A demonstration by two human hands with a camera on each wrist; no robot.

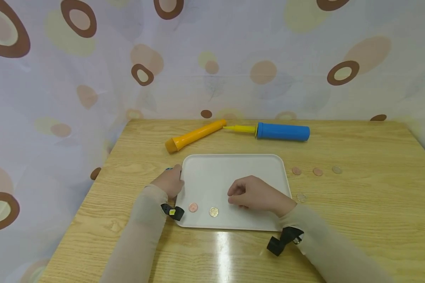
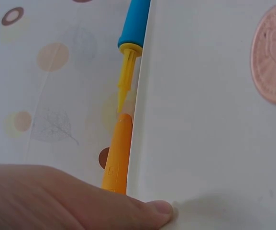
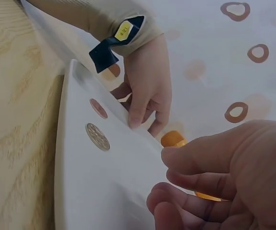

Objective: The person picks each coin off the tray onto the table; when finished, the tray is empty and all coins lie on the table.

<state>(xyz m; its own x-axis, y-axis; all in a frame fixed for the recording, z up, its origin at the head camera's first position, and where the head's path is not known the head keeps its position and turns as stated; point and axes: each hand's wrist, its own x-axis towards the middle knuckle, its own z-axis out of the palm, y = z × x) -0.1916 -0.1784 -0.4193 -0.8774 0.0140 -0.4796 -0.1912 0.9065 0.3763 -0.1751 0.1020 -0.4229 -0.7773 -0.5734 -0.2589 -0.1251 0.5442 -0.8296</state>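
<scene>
A white tray (image 1: 233, 165) lies on the wooden table. My left hand (image 1: 170, 182) grips its left edge, thumb (image 2: 158, 211) over the rim and the other fingers outside it. Inside the tray, near its front left corner, lie a copper-coloured coin (image 1: 193, 207) and a gold-coloured coin (image 1: 214, 212), set apart from each other. Above the tray's right half hovers my right hand (image 1: 256, 193), its fingers loosely bent. In the right wrist view a gap shows between thumb and fingers (image 3: 200, 184), and nothing appears held there.
Right of the tray, two copper-coloured coins (image 1: 296, 170) and two paler coins (image 1: 301, 197) lie on the table. Behind the tray are an orange tube with a flared end (image 1: 198, 134) and a blue hand pump (image 1: 283, 132) with a yellow nozzle. A patterned curtain (image 1: 241, 63) hangs behind the table.
</scene>
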